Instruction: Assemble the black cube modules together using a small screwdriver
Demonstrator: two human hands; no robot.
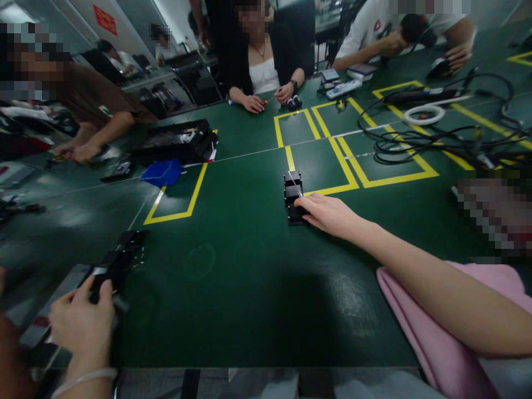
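My left hand point(83, 318), with a pale band at the wrist, is at the lower left. Its thumb and fingers close round a small black block point(98, 285), at the near end of a row of dark blocks point(127, 244). My right hand point(328, 213) reaches to the middle of the table, its fingers pinched on a thin, light metal tool point(296, 184). The tool slants over a short row of black blocks point(293, 193) lying on the green surface. The fingertips are at the row's right side; they partly hide the nearest block.
Yellow tape outlines point(353, 185) mark the green table point(233, 310). A blue scoop-like tray point(162, 173) and a black bin point(174, 141) stand at the back left. Tangled black cables point(399, 149) and a white coil point(424, 114) lie right. Pink cloth point(440, 321) is under my right arm. Several people sit around.
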